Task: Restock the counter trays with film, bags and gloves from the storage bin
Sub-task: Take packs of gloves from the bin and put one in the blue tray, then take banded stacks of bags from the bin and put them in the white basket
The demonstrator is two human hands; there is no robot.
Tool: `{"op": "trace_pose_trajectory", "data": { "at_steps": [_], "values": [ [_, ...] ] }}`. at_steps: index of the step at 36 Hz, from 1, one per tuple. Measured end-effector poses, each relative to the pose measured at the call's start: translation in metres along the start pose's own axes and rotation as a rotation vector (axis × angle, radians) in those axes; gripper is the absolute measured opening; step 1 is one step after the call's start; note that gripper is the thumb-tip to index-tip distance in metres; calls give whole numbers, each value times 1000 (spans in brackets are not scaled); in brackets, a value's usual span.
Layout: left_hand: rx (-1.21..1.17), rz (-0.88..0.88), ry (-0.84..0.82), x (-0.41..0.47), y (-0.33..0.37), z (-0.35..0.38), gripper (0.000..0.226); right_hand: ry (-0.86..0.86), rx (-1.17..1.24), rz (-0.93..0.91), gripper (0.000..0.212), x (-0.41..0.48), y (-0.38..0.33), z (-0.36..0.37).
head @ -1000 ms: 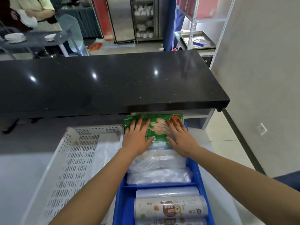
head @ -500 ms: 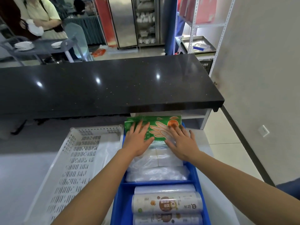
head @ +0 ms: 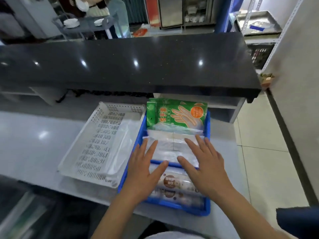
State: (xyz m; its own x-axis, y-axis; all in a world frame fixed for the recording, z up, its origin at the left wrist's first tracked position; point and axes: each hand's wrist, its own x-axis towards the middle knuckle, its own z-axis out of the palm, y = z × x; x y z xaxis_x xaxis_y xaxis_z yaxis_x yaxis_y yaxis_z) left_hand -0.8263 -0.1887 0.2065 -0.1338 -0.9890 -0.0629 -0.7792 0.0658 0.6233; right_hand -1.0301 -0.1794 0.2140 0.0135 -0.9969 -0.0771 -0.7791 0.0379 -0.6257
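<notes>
Left hand [head: 143, 171] and right hand [head: 207, 171] are spread flat, fingers straight and gripping nothing, over the divider of the blue bin [head: 189, 210] at the table's [head: 34, 144] right end, with film rolls [head: 170, 182] beneath the palms and clear bags [head: 172, 140] under the fingertips. The green glove pack [head: 176, 112] stands at the bin's far wall. With little in the white tray [head: 96, 144] just left, restocking looks barely begun, and next the fingers must likely close round a bag stack to lift it across.

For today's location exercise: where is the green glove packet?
Head view, centre: green glove packet leans at far end of blue bin, behind clear bags.
</notes>
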Motion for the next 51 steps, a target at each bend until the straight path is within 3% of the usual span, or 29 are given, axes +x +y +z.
{"op": "trace_pose_trajectory", "data": {
  "at_steps": [4,9,13,20,30,41,45,51],
  "values": [
    [69,-90,31,-42,-4,-3,72,-95,63,-81,68,-19,-9,3],
    [122,-277,73,-90,-15,-12,75,-223,217,-136,71,-37,-21,15],
    [156,-314,82,-119,-29,-22,77,-284,288,-191,67,-53,-43,31],
    [74,-370,135,-165,-93,-54,72,-345,180,-264,77,-87,-107,73],
    [-63,-431,220,-252,-236,-111,75,-464,-29,-347,67,-121,-222,194],
    [-365,-650,480,-325,-344,-156,68,-638,-137,-508,80,-126,-338,285],
    [-369,-740,499,-337,-379,-165,67,-780,-213,-534,64,-111,-368,335],
    [-264,-974,479,-379,-451,-194,64,-1007,-253,-565,64,-61,-436,428]
  ]
}}
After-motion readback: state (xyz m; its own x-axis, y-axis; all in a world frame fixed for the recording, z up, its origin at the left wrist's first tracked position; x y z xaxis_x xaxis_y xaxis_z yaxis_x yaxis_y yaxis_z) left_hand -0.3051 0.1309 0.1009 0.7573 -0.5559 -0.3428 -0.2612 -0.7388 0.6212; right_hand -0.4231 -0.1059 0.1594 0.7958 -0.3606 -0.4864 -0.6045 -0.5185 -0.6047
